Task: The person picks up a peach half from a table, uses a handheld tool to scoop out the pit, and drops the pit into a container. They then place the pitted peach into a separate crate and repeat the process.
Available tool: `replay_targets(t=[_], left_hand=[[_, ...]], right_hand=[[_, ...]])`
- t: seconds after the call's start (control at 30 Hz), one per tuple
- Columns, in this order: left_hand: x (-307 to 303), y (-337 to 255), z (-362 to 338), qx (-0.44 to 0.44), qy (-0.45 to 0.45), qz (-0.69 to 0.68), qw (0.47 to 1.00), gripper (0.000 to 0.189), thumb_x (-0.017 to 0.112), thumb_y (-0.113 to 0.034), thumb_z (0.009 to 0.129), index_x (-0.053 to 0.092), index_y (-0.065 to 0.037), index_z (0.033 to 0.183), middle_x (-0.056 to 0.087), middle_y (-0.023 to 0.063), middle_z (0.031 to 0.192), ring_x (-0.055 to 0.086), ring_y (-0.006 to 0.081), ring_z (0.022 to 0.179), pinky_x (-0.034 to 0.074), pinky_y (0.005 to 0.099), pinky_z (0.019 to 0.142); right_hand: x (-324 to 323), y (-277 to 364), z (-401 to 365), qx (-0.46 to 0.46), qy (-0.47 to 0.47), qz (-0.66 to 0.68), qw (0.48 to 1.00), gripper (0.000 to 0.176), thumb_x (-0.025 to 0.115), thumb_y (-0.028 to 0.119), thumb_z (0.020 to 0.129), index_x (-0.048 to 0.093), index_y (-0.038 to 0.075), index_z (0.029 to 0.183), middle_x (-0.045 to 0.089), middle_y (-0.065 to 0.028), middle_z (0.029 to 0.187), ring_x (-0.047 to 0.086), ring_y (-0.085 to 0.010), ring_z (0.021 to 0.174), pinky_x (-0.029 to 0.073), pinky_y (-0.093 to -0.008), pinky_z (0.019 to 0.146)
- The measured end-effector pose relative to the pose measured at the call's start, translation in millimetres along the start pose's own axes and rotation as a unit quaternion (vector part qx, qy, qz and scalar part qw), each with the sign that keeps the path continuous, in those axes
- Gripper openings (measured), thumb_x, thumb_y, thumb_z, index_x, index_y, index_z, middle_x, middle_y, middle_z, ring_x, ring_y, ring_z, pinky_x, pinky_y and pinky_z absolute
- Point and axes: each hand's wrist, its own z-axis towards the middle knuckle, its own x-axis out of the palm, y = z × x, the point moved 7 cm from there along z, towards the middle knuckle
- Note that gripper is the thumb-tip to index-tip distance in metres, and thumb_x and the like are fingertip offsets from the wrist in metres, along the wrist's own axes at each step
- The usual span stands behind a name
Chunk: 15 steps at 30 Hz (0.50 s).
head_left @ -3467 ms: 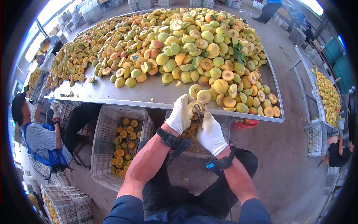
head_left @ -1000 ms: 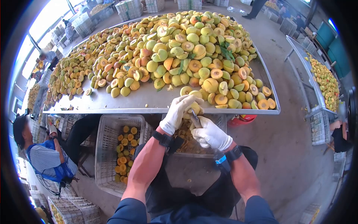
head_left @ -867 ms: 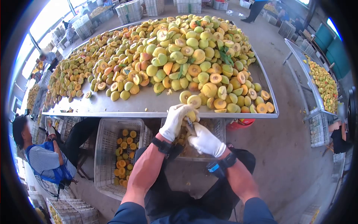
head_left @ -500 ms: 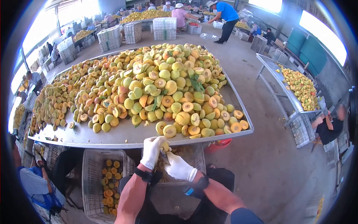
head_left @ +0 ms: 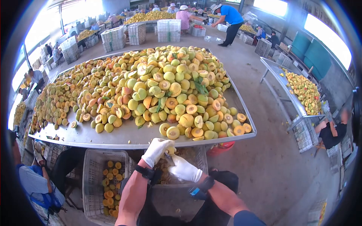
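My left hand (head_left: 157, 152), in a white glove, is closed around a yellow peach half (head_left: 171, 150) just in front of the table edge. My right hand (head_left: 185, 170), also gloved, grips a small metal pitting tool (head_left: 168, 157). The tool's end meets the fruit; its exact shape is hidden by my fingers. Below my hands is a plastic crate (head_left: 202, 162) with scraps in it. Ahead, a heap of halved yellow-green peaches (head_left: 166, 77) covers much of the metal table (head_left: 102, 142).
A crate (head_left: 87, 177) at my left holds peach halves. A red bucket (head_left: 220, 147) stands under the table's right corner. A person (head_left: 39, 184) sits at left, another (head_left: 335, 130) at right by a second table (head_left: 279, 81). Stacked crates (head_left: 169, 30) stand behind.
My hands stay together on the peach half, with the right hand turned slightly. The view has shifted a little. At the back, the person in blue reaches toward the seated person.
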Motion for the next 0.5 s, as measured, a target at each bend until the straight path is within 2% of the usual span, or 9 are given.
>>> replay_targets(t=[0.03, 0.1, 0.13, 0.23, 0.3, 0.37, 0.43, 0.5], left_hand=[[0.1, -1.5, 0.2, 0.024, -0.008, -0.021, 0.999, 0.026, 0.065, -0.021, 0.089, 0.069, 0.005, 0.091, 0.071, 0.0148, 0.082, 0.069, 0.0216, 0.068, 0.056, 0.0320, 0.058], [3.8, -4.6, -0.2, 0.047, 0.013, -0.086, 0.995, 0.027, 0.064, -0.018, 0.090, 0.068, 0.008, 0.090, 0.070, 0.0150, 0.079, 0.068, 0.0222, 0.063, 0.057, 0.0328, 0.059], [6.3, -7.4, 1.6, 0.108, 0.056, -0.103, 0.987, 0.027, 0.062, -0.018, 0.090, 0.069, 0.008, 0.090, 0.070, 0.0156, 0.078, 0.068, 0.0224, 0.063, 0.057, 0.0322, 0.059], [11.6, -15.5, -5.3, 0.152, 0.096, -0.102, 0.978, 0.032, 0.058, -0.022, 0.092, 0.069, 0.008, 0.089, 0.070, 0.0167, 0.076, 0.068, 0.0222, 0.066, 0.056, 0.0305, 0.064], [16.4, -21.0, -13.1, 0.133, 0.093, -0.123, 0.979, 0.032, 0.056, -0.020, 0.088, 0.068, 0.009, 0.086, 0.069, 0.0178, 0.075, 0.068, 0.0237, 0.067, 0.056, 0.0309, 0.065], [18.9, -22.3, -13.1, 0.149, 0.134, -0.125, 0.972, 0.033, 0.057, -0.021, 0.087, 0.068, 0.009, 0.086, 0.069, 0.0181, 0.076, 0.068, 0.0241, 0.067, 0.056, 0.0306, 0.065], [19.0, -23.5, -15.2, 0.147, 0.136, -0.116, 0.973, 0.033, 0.058, -0.022, 0.087, 0.068, 0.009, 0.086, 0.069, 0.0175, 0.076, 0.068, 0.0240, 0.068, 0.056, 0.0305, 0.065], [17.9, -25.4, -13.4, 0.146, 0.141, -0.105, 0.974, 0.033, 0.058, -0.022, 0.087, 0.068, 0.009, 0.086, 0.069, 0.0170, 0.076, 0.068, 0.0238, 0.068, 0.056, 0.0303, 0.066]], right_hand=[[-3.5, 3.5, -0.5, 0.003, 0.002, 0.003, 1.000, 0.029, 0.056, 0.012, 0.084, 0.050, 0.003, 0.110, 0.056, -0.0060, 0.072, 0.055, -0.0165, 0.053, 0.047, -0.0325, 0.044], [-1.8, 3.9, -4.7, 0.011, 0.023, 0.094, 0.995, 0.021, 0.057, 0.010, 0.084, 0.050, 0.004, 0.102, 0.051, -0.0014, 0.069, 0.048, -0.0110, 0.047, 0.040, -0.0274, 0.039], [0.7, 4.3, -7.9, 0.017, 0.043, 0.124, 0.991, 0.017, 0.056, 0.009, 0.085, 0.049, 0.005, 0.100, 0.049, -0.0001, 0.069, 0.045, -0.0090, 0.046, 0.036, -0.0252, 0.038], [7.2, 3.6, -7.1, 0.034, 0.111, 0.245, 0.963, 0.010, 0.053, 0.005, 0.087, 0.048, 0.007, 0.096, 0.044, 0.0028, 0.067, 0.037, -0.0047, 0.046, 0.029, -0.0210, 0.037], [8.6, 15.3, -15.7, 0.038, 0.146, 0.239, 0.959, 0.010, 0.053, 0.005, 0.089, 0.049, 0.006, 0.097, 0.044, 0.0031, 0.068, 0.035, -0.0038, 0.046, 0.027, -0.0200, 0.037], [9.1, 12.6, -16.9, 0.047, 0.158, 0.261, 0.951, 0.011, 0.053, 0.005, 0.090, 0.049, 0.006, 0.100, 0.044, 0.0033, 0.071, 0.033, -0.0028, 0.046, 0.026, -0.0195, 0.037], [9.1, 11.2, -17.1, 0.044, 0.165, 0.275, 0.946, 0.008, 0.055, 0.007, 0.091, 0.051, 0.006, 0.098, 0.041, 0.0044, 0.063, 0.032, -0.0030, 0.042, 0.025, -0.0204, 0.036], [8.3, 7.3, -15.7, 0.048, 0.180, 0.288, 0.939, 0.010, 0.055, 0.006, 0.091, 0.050, 0.006, 0.099, 0.042, 0.0040, 0.066, 0.033, -0.0029, 0.043, 0.025, -0.0200, 0.036]])
